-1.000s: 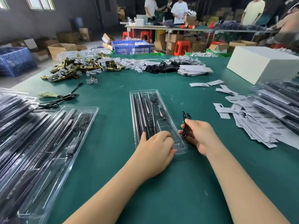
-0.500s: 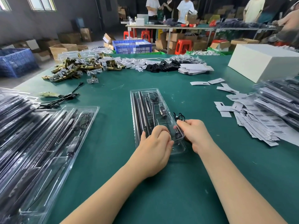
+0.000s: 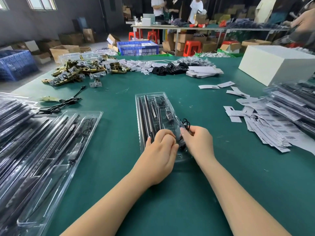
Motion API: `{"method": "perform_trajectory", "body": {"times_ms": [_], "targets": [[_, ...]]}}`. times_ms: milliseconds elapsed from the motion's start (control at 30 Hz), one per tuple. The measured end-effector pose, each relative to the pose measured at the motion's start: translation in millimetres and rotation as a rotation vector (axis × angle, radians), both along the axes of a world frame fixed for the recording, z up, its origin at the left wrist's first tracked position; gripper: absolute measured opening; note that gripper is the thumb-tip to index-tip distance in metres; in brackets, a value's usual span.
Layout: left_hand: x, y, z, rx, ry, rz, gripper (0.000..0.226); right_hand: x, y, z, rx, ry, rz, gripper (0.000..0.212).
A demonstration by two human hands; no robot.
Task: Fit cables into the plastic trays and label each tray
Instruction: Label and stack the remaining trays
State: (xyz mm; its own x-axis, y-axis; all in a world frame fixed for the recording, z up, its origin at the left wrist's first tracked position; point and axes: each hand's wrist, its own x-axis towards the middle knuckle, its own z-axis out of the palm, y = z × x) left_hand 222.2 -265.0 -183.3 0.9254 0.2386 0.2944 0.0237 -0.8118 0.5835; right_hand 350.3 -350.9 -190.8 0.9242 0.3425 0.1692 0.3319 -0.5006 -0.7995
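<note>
A clear plastic tray (image 3: 150, 99) with dark rods and small parts in its slots lies lengthwise in the middle of the green table. My left hand (image 3: 158, 155) rests on the tray's near end, fingers curled over its edge. My right hand (image 3: 198, 142) pinches a coiled black cable (image 3: 185, 123) over the tray's near right corner; the loops stick out above my fingers. White barcode labels (image 3: 265, 130) lie heaped to the right.
Stacks of filled clear trays (image 3: 42, 150) sit at the left, more (image 3: 293, 106) at the right. Brass hardware (image 3: 80, 70), black parts and white cards lie across the far side. A white box (image 3: 276, 63) stands far right. A loose black cable (image 3: 64, 103) lies left.
My right hand has brought the coiled cable from beside the tray onto its near right corner. My left hand has stayed on the tray's near end.
</note>
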Motion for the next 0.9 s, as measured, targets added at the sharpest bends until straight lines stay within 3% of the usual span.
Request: {"method": "perform_trajectory", "body": {"times_ms": [267,500,600,733,900], "targets": [[0,0,0,-0.031,-0.077,0.002,0.014,-18,6,-2,-0.28,-0.24,-0.034,0.042],[1,1,-4,0.084,-0.004,-0.006,0.014,-17,6,-6,-0.467,-0.22,0.012,0.033],[3,2,-4,0.16,0.019,0.002,0.02,-14,5,-7,-0.436,-0.149,0.016,0.028],[4,3,-4,0.214,0.024,0.009,0.026,-11,5,-8,-0.362,-0.102,0.016,0.044],[3,2,-2,0.208,0.023,0.011,0.024,-9,5,-8,-0.252,-0.091,-0.021,0.03]]}}
